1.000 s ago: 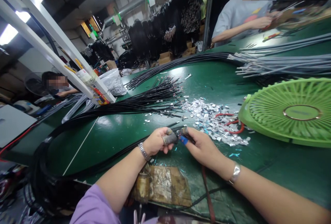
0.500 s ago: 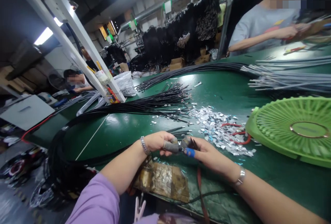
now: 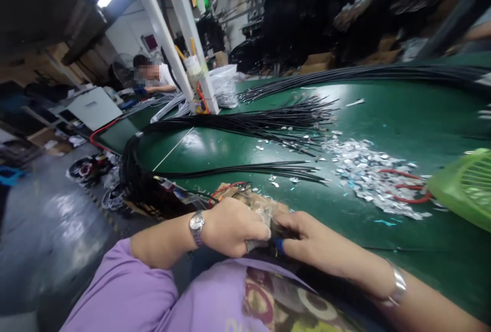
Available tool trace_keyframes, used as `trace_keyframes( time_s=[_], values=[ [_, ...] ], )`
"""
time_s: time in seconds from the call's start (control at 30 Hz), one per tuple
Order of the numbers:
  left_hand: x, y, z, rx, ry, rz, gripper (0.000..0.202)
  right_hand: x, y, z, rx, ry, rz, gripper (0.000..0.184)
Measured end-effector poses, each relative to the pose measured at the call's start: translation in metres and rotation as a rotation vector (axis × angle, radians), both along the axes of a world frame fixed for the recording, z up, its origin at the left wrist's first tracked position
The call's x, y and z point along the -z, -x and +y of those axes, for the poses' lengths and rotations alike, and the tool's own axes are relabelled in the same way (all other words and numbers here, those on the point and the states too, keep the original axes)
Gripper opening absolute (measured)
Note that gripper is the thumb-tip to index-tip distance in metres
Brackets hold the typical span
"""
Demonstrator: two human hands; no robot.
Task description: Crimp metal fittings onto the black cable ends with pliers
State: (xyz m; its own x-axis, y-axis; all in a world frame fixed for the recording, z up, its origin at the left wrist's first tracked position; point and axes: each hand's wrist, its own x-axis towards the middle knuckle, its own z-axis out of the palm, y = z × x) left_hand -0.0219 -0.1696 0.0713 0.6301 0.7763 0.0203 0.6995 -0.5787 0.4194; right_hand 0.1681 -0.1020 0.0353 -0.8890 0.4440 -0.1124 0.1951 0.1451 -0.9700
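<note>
My left hand (image 3: 233, 227) is curled closed at the near edge of the green table (image 3: 383, 107), its taped fingertips pinching something small and dark that I cannot make out. My right hand (image 3: 312, 242) meets it from the right, fingers closed too, with a blue finger cap (image 3: 281, 245) against the same spot. Both wrists wear metal watches. Just beyond my hands lies a taped-over cardboard pad (image 3: 255, 201). A bundle of black cables (image 3: 245, 122) fans across the table in front.
A pile of small silvery metal pieces (image 3: 368, 173) with a red loop (image 3: 402, 186) lies right of centre. A green fan grille (image 3: 466, 183) sits at the right edge. White posts (image 3: 184, 30) stand at the back left, where a person sits. Cables hang over the table's left end.
My hands have drawn back to the near table edge, close to my body, still together. The view has swung left and down; the person at the back right is out of sight.
</note>
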Motion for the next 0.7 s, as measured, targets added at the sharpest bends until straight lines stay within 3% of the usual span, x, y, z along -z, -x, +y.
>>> trace_keyframes(
  time_s=[0.1, 0.2, 0.33, 0.5, 0.7],
  values=[
    [0.015, 0.026, -0.036, -0.197, 0.004, -0.153, 0.016, 0.011, -0.003, -0.015, 0.047, 0.045, 0.075, 0.029],
    [0.033, 0.051, -0.071, -0.447, -0.057, -0.300, 0.025, 0.027, -0.004, -0.024, -0.068, 0.084, 0.023, 0.047],
    [0.064, 0.061, -0.099, -0.660, 0.014, -0.430, 0.037, 0.054, 0.010, -0.038, -0.102, 0.118, -0.064, 0.057],
    [0.091, 0.055, -0.102, -0.778, 0.107, -0.597, 0.044, 0.081, 0.041, -0.051, 0.077, 0.379, -0.088, 0.061],
    [0.104, 0.052, -0.094, -0.809, 0.270, -0.723, 0.049, 0.084, 0.067, -0.058, 0.225, 0.685, 0.012, 0.050]
  ],
)
